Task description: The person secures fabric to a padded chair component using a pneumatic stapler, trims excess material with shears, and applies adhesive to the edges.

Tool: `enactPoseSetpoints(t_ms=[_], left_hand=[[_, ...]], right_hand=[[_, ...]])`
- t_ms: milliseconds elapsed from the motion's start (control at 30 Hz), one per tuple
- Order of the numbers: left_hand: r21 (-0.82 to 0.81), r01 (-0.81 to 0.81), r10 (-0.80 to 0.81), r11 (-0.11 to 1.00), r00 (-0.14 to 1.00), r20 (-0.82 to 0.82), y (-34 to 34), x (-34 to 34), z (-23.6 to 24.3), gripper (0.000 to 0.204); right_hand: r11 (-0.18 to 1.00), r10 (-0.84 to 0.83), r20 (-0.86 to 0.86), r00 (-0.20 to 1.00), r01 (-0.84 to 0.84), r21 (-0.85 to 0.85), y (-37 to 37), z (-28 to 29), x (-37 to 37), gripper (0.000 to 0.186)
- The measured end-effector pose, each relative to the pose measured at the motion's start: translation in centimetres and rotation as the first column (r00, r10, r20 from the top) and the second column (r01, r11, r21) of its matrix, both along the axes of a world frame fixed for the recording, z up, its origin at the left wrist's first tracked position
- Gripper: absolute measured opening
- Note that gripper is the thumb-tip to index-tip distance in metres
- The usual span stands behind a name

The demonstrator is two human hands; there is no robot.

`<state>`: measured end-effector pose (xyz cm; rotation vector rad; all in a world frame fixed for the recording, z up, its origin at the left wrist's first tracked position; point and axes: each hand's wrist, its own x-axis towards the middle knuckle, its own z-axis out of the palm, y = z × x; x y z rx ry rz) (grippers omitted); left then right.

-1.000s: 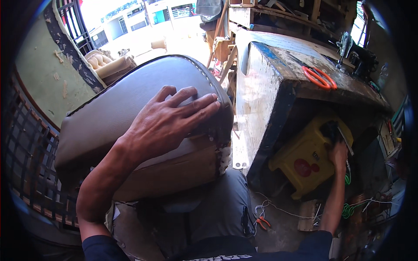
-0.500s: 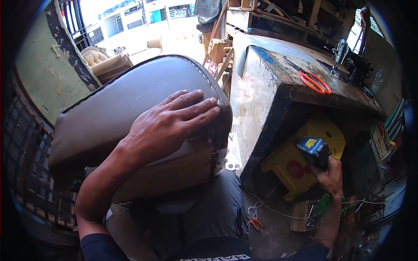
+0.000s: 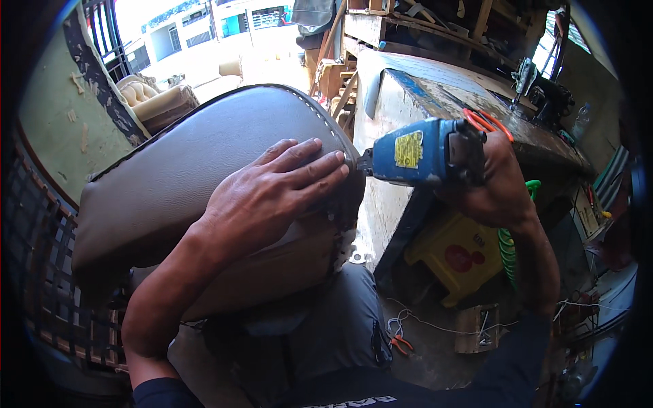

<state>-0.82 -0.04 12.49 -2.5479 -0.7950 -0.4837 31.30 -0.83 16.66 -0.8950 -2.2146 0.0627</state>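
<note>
My left hand (image 3: 265,194) lies flat on the brown padded leather cushion (image 3: 163,170), fingertips beside its curved, trimmed edge. My right hand (image 3: 496,190) grips a blue pneumatic nail or staple gun (image 3: 425,156), held level with its nose at the cushion's right edge, close to my left fingertips; whether it touches is unclear. A green coiled hose (image 3: 507,251) hangs below the gun. The cushion rests on a boxy base over my legs, with worn material at its right corner.
At right stands a worn wooden bench (image 3: 401,92) bearing orange-handled scissors (image 3: 500,126) and a sewing machine (image 3: 544,95), a yellow plastic stool (image 3: 435,262) underneath. Pliers (image 3: 401,345) lie on the floor. A webbed frame (image 3: 54,258) is at left; a cream armchair (image 3: 163,105) stands by the doorway.
My right hand has brought the blue gun up from under the bench to the cushion's right edge. My left hand's fingers have flattened on the cushion, staying in much the same place.
</note>
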Motion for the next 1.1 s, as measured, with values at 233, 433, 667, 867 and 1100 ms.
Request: enactPoseSetpoints(t_ms=[233,433,667,867,1100], left_hand=[[0.013,-0.003,0.003,1.000,0.999,-0.053,0.1,0.0,-0.3,0.052],[0.036,-0.004,0.006,0.999,0.999,-0.054,0.0,0.1,-0.6,0.047],[0.044,-0.004,0.006,0.999,0.999,-0.054,0.1,0.1,-0.7,0.045],[0.043,0.008,-0.006,0.999,0.999,-0.049,0.1,0.0,-0.7,0.045],[0.031,0.006,-0.005,1.000,1.000,-0.023,0.0,-0.3,-0.5,0.050]], right_hand=[[0.990,-0.017,0.096,0.995,0.030,-0.141,1.7,2.1,-1.1,0.016],[0.977,0.009,0.082,0.997,0.009,-0.211,2.4,2.4,-1.3,0.019],[0.930,0.092,0.073,0.993,-0.060,-0.363,3.2,3.9,-1.8,0.017],[0.879,-0.064,0.147,0.987,0.126,-0.460,2.9,5.1,-2.8,0.017],[0.876,-0.081,0.213,0.974,0.172,-0.450,3.2,5.5,-2.9,0.027]])
